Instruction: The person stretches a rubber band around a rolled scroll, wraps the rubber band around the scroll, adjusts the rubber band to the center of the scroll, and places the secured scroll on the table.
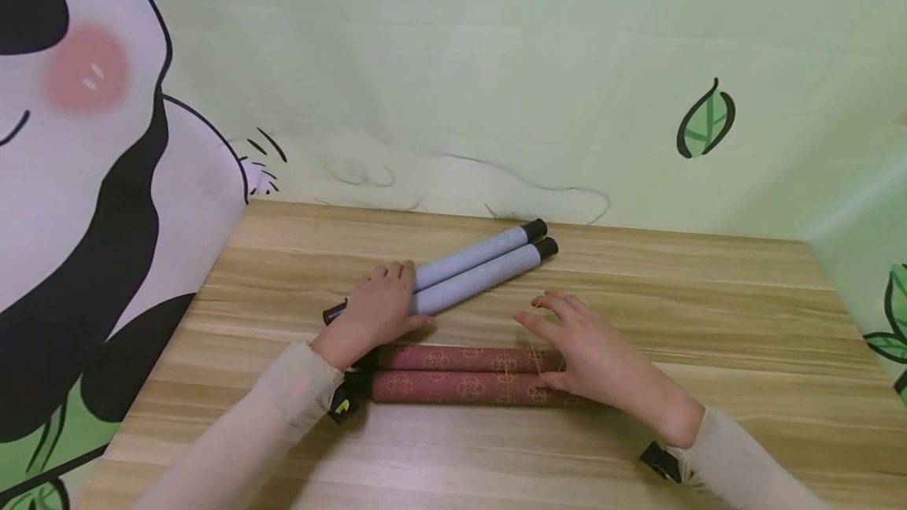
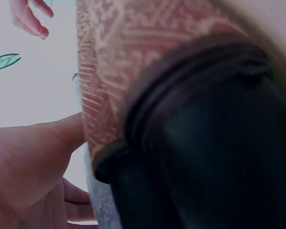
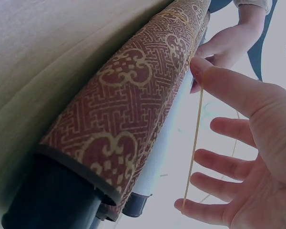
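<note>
Two light-blue rolled scrolls with black ends lie side by side, slanting up to the right. My left hand holds them near their left end, fingers over the far side and thumb at the near side. Closer to me, two dark-red patterned scrolls lie parallel. A thin yellow band, seemingly a rubber band, crosses the red pair. My right hand hovers by their right part, fingers spread. Another thin rubber band is stretched from its thumb to its little finger in the right wrist view. The red scrolls' right ends are hidden by this hand in the head view.
The wood-grain table extends right of the scrolls and in front of them. A pale green printed backdrop stands behind it, with a panda figure on the left. Black wrist cameras sit under both sleeves.
</note>
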Tool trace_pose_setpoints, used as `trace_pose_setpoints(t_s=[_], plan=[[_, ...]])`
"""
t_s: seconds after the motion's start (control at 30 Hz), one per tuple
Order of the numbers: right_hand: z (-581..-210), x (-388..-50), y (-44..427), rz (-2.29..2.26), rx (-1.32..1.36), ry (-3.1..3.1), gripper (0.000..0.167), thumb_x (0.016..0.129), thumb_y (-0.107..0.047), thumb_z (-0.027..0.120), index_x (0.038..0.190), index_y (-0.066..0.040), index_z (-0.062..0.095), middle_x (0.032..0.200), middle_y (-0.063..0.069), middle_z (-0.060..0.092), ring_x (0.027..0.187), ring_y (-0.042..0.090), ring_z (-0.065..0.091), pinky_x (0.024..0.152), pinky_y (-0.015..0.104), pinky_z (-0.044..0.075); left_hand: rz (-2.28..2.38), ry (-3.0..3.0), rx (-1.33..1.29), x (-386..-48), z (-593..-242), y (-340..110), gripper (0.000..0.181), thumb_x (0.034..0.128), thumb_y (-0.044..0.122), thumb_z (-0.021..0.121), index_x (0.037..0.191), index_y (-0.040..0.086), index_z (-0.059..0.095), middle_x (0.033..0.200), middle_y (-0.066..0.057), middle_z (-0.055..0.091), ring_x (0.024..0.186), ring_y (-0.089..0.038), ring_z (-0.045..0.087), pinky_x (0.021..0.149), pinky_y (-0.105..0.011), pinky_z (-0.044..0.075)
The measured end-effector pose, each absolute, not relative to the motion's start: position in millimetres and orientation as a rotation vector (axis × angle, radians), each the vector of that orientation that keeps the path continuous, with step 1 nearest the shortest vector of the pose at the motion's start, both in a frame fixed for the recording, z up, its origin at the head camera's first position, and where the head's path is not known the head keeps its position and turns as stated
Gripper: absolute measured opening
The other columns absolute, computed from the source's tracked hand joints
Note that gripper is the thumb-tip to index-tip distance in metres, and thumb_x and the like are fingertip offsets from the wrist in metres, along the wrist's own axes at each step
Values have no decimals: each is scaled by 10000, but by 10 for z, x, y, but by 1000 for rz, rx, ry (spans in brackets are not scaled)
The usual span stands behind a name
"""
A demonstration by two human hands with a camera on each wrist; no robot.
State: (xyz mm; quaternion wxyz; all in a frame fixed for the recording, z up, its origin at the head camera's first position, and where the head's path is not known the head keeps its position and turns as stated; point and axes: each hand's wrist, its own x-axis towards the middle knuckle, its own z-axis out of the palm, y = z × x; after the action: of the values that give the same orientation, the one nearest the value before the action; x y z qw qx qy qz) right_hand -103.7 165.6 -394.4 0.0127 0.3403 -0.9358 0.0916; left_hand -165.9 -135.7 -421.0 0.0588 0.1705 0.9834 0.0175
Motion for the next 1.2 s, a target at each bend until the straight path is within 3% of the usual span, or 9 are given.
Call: trace_pose_setpoints(t_s=[0.33,0.73,1.2], plan=[[-3957,-1040,1671,289,1062,-2931,853,688,-379,875,1429,-143,525,1435,187,502,1355,405,470,1078,549,450,130,2920,473,-1705,-4291,-1336,1184,717,704,720,1495,-77,288,1413,-276,492,1267,-429,510,985,-581,487],[-3998,-1059,1694,307,1067,-2928,831,707,-356,865,1429,-127,523,1438,195,503,1375,423,450,1092,565,428,116,2955,555,-1712,-4301,-1380,989,728,565,800,1392,-48,398,1309,-255,543,1145,-407,555,839,-563,537],[-3988,-1063,1724,330,1077,-2935,791,743,-361,843,1427,-122,526,1455,184,493,1389,396,442,1100,533,434,146,2986,637,-1753,-4288,-1389,854,726,478,836,1281,-73,493,1165,-235,612,1014,-350,607,770,-480,578]])
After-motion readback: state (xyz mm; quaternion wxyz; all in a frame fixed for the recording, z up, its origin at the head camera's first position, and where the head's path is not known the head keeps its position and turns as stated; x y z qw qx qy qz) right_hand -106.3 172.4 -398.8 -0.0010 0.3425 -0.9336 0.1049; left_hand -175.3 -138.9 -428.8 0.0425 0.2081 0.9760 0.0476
